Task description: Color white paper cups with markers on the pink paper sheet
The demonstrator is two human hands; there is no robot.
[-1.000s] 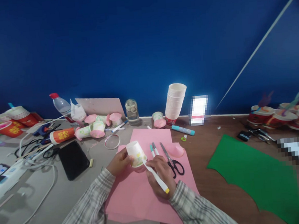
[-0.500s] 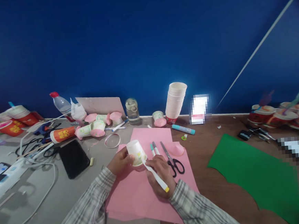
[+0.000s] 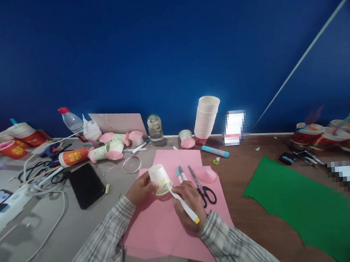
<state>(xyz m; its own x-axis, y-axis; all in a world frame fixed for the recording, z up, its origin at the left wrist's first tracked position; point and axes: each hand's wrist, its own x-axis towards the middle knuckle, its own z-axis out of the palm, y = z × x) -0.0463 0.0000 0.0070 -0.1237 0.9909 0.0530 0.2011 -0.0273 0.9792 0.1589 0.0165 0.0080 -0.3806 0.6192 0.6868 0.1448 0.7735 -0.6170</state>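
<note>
Tilted over the pink paper (image 3: pixel 159 233), a white paper cup (image 3: pixel 157 173) with yellow and green marks is gripped at its left side by my left hand (image 3: pixel 140 188). My right hand (image 3: pixel 189 200) is closed around a white marker (image 3: pixel 185 208) with a yellow end. The marker's tip is at the cup's lower right side; whether it touches I cannot tell. Just beyond my right hand lie black-handled scissors (image 3: pixel 208 195), two more markers (image 3: pixel 181 174) and a pink paper cutout (image 3: pixel 207 175).
A stack of white cups (image 3: pixel 206 118) leans by the blue wall, near a glass bottle (image 3: pixel 155 132). Decorated cups (image 3: pixel 114 148) lie back left. A black phone (image 3: pixel 86 185) is on the left, green paper (image 3: pixel 298 202) on the right. A white cable (image 3: pixel 63 212) crosses the grey table.
The marker's tip and my right hand have shifted slightly right along the cup. My left hand still holds the cup in nearly the same place.
</note>
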